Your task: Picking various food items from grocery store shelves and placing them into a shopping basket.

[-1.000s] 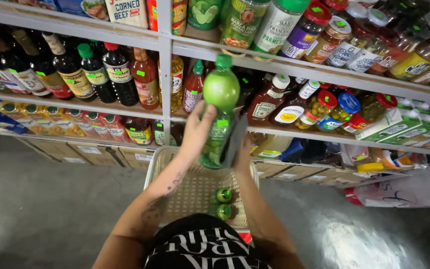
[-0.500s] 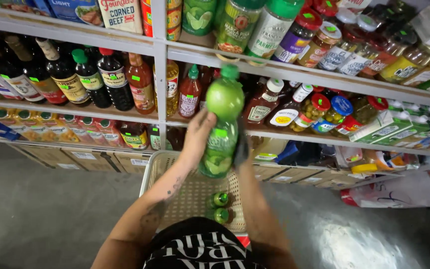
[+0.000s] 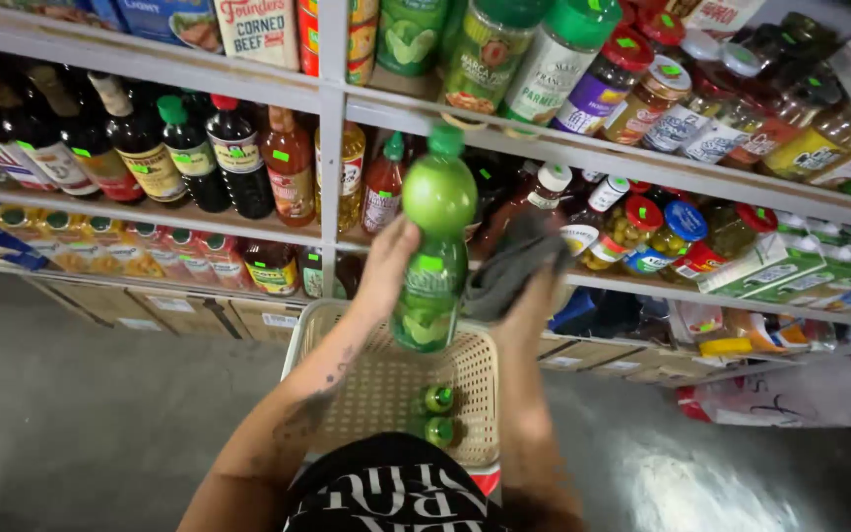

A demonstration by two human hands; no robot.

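My left hand (image 3: 388,268) grips a green plastic bottle (image 3: 434,246) with a round, lime-shaped top and a green cap, held upright in front of the middle shelf. My right hand (image 3: 536,296) holds a grey cloth (image 3: 509,268) just right of the bottle, touching its side. Below them a cream perforated basket (image 3: 376,384) holds two more green bottles (image 3: 437,414), seen from above by their caps.
White metal shelves (image 3: 593,158) carry dark sauce bottles (image 3: 189,148) at left, red-capped sauce bottles in the middle, and jars (image 3: 642,222) and cartons at right. Cardboard boxes (image 3: 199,315) sit under the lowest shelf. A grey concrete floor (image 3: 71,433) lies below.
The bottle has tilted back upright and sits slightly lower. My right hand with the grey cloth has come out from behind the bottle to its right side.
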